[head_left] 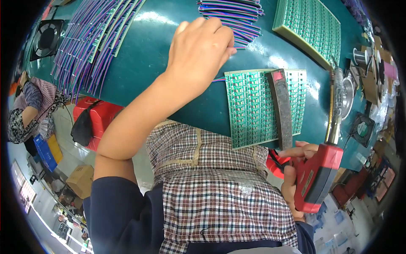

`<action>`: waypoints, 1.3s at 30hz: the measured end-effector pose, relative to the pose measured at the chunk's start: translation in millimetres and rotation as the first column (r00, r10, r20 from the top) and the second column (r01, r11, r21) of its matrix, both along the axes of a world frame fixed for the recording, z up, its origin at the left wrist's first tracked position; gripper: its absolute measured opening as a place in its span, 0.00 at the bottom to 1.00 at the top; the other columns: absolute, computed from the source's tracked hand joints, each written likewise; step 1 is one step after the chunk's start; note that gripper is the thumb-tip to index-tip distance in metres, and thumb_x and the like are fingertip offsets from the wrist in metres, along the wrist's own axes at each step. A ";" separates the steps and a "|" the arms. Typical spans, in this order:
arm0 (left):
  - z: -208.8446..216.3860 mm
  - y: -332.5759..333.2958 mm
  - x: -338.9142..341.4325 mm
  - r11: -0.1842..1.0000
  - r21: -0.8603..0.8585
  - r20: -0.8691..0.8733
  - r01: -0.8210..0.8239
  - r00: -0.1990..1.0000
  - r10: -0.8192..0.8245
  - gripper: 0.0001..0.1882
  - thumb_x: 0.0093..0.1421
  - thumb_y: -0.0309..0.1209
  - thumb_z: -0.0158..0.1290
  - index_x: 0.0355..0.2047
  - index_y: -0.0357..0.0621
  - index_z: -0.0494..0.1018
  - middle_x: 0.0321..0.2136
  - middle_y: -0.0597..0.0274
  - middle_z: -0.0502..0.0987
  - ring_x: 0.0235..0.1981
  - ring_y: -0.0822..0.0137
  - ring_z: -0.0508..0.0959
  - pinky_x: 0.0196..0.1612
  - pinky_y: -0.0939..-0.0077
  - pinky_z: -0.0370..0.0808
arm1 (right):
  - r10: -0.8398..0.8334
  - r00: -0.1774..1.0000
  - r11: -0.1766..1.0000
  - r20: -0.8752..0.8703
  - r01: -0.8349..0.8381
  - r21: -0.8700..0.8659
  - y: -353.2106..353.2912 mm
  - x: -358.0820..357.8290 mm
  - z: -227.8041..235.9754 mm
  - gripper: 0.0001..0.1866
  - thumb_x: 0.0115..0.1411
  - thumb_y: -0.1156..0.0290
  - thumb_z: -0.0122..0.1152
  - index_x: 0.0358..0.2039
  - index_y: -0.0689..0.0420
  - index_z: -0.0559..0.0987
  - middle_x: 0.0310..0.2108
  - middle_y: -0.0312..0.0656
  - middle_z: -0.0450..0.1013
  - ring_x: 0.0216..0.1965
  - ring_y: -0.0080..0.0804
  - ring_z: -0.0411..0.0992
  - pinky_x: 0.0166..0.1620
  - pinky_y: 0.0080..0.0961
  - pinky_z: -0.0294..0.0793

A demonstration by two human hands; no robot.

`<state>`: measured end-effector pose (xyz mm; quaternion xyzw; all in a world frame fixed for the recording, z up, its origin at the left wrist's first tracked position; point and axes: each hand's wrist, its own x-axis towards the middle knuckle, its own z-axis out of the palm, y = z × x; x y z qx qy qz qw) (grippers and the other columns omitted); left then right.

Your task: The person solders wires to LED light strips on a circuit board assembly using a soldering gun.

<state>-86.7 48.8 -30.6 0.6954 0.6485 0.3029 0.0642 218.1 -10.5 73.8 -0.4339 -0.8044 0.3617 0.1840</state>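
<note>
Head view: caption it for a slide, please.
Left hand near bundled coloured wires, right hand gripping a red soldering gun beside a green circuit board.

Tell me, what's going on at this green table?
The person's right hand grips a red-and-black gun-shaped tool, its metal barrel pointing away. The left hand is at a bundle of coloured wires; contact is hard to make out. In front lies a green circuit-board panel with a dark bar across it. More boards are stacked at the upper right.
</note>
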 end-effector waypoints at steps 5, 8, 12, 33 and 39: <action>3.0 4.7 -2.9 0.993 0.093 -0.383 0.068 0.923 -0.027 0.06 0.57 0.29 0.63 0.30 0.45 0.76 0.28 0.65 0.76 0.33 0.62 0.77 0.37 0.67 0.72 | -0.185 0.977 0.939 -0.111 0.142 -0.312 -11.9 11.9 -6.7 0.37 0.62 0.48 0.66 0.61 0.58 0.63 0.40 0.40 0.70 0.35 0.32 0.75 0.51 0.41 0.72; 29.6 1.1 -5.6 0.992 0.106 -0.174 0.073 0.983 -0.053 0.08 0.54 0.26 0.62 0.33 0.41 0.75 0.28 0.57 0.74 0.31 0.53 0.76 0.35 0.62 0.72 | -0.237 0.966 0.924 -0.107 0.190 -0.332 -16.2 14.6 -10.1 0.37 0.62 0.47 0.67 0.60 0.59 0.64 0.40 0.40 0.70 0.32 0.29 0.75 0.50 0.40 0.72; 52.1 -20.7 0.0 0.986 -0.164 0.185 -0.006 0.982 0.036 0.05 0.62 0.26 0.60 0.38 0.40 0.78 0.29 0.60 0.80 0.27 0.65 0.81 0.30 0.73 0.76 | -0.309 0.945 0.874 -0.102 0.241 -0.422 -21.7 17.4 -12.4 0.34 0.61 0.54 0.69 0.58 0.62 0.67 0.38 0.43 0.69 0.25 0.24 0.70 0.39 0.33 0.75; 34.0 -57.1 14.9 0.902 -0.427 0.271 -0.066 0.942 0.198 0.10 0.60 0.28 0.63 0.27 0.37 0.74 0.24 0.63 0.74 0.22 0.75 0.75 0.26 0.80 0.73 | -0.375 0.922 0.791 -0.092 0.267 -0.551 -32.0 -1.9 -33.4 0.12 0.62 0.73 0.59 0.43 0.66 0.73 0.25 0.44 0.72 0.16 0.19 0.63 0.21 0.17 0.62; 33.9 -55.8 13.7 0.898 -0.434 0.279 -0.065 0.939 0.202 0.10 0.60 0.27 0.62 0.26 0.37 0.74 0.24 0.64 0.74 0.22 0.76 0.75 0.26 0.82 0.73 | -0.359 0.923 0.800 -0.137 0.228 -0.555 -27.0 -8.5 -38.4 0.09 0.62 0.72 0.60 0.36 0.66 0.73 0.25 0.43 0.71 0.16 0.20 0.63 0.21 0.17 0.63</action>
